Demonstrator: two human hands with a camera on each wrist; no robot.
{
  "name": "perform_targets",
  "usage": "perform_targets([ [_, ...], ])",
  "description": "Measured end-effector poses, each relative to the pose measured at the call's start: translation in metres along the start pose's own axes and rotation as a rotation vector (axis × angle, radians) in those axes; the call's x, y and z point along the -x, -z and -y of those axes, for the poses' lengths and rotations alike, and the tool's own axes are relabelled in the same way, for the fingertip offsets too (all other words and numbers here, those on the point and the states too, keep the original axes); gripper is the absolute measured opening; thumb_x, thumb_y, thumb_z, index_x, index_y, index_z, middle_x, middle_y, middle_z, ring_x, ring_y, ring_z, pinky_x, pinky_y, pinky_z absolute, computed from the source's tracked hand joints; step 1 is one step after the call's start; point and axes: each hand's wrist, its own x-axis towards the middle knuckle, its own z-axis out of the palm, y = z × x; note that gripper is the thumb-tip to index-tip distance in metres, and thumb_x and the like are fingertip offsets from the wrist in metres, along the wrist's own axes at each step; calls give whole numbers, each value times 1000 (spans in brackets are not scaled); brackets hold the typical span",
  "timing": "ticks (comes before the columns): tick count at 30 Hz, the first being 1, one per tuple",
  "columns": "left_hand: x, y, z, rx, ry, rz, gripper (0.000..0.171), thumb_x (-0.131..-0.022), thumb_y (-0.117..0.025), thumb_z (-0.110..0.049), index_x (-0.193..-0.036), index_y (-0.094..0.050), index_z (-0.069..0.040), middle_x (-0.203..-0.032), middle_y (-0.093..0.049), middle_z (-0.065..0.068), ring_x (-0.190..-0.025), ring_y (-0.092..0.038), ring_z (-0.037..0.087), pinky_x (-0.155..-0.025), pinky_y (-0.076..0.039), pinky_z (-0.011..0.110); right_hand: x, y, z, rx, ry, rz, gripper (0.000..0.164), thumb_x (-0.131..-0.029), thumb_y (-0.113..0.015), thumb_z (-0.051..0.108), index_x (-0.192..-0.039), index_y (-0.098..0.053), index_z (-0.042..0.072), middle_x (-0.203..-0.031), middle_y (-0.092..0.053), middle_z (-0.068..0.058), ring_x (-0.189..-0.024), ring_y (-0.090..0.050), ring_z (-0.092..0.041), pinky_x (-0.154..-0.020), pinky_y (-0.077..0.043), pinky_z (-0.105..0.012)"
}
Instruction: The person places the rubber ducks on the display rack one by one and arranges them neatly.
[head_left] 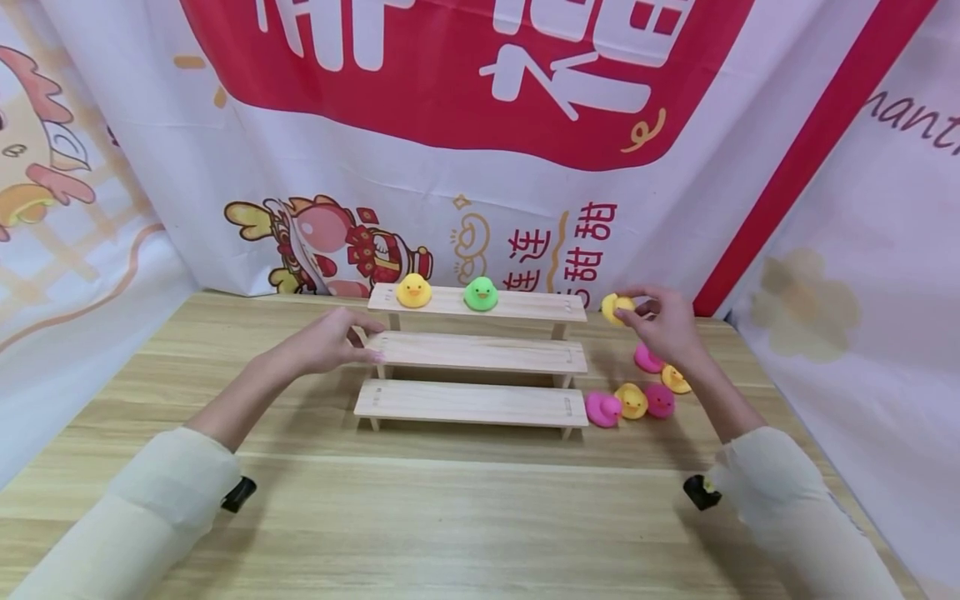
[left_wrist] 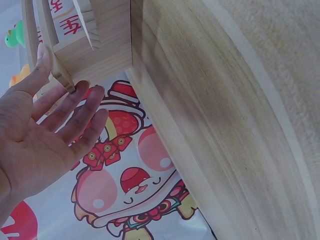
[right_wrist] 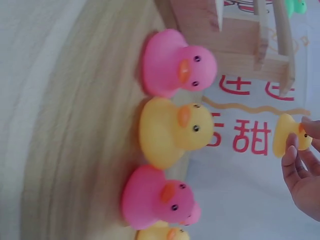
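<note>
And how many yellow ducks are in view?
4: a yellow duck on the top shelf, a second yellow duck in the right hand, a third yellow duck between two pink ducks, and a fourth yellow duck beside the right forearm. Others may be hidden behind that forearm.

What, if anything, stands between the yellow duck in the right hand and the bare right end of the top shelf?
Nothing visible does. The right hand holds the yellow duck just right of the top shelf. The green duck stands farther left on it, outside that short path.
</note>
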Motion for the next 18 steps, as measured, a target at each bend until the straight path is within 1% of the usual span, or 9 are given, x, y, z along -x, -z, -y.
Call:
perform_targets([
  [4,0,0,0,1,1,2,52,-92,-82,-19,-130,-65,12,-122,-68,27,-98,-70,31,-88,-61,46,-2,0,8,-4,31,-48,30,-97,-74,12,-124,-70,-2,-122,-68,-22,-88,-68,-33,-63,-51,-14],
  [8,-2,0,0,-7,-13,9,52,-92,-82,-21,-129,-65,11,-121,-68,26,-99,-70,32,-90,-60,48,-4,0,16,-23,53,-64,30,-97,-74,14,-124,-70,-1,-122,-69,-20,-87,-67,-29,-64,-51,-14],
  [12,-1,1,0,-25,-22,15,52,-92,-82,-23,-128,-65,10,-121,-68,25,-102,-69,35,-93,-59,51,-8,-3,21,-45,99,-84,28,-97,-74,11,-122,-71,-2,-117,-71,-20,-82,-65,-24,-64,-51,-12],
  [14,-1,1,1,-31,-21,17,53,-92,-81,-24,-129,-65,10,-122,-68,25,-104,-68,36,-95,-58,52,-10,-5,24,-54,114,-90,28,-96,-75,10,-122,-71,-3,-116,-71,-20,-81,-66,-25,-64,-52,-11],
  [18,-1,1,0,-30,-14,18,53,-92,-82,-24,-128,-65,10,-125,-68,25,-107,-67,37,-96,-57,53,-12,-8,29,-64,115,-87,29,-96,-76,11,-122,-71,-1,-114,-71,-20,-83,-68,-31,-64,-52,-11],
])
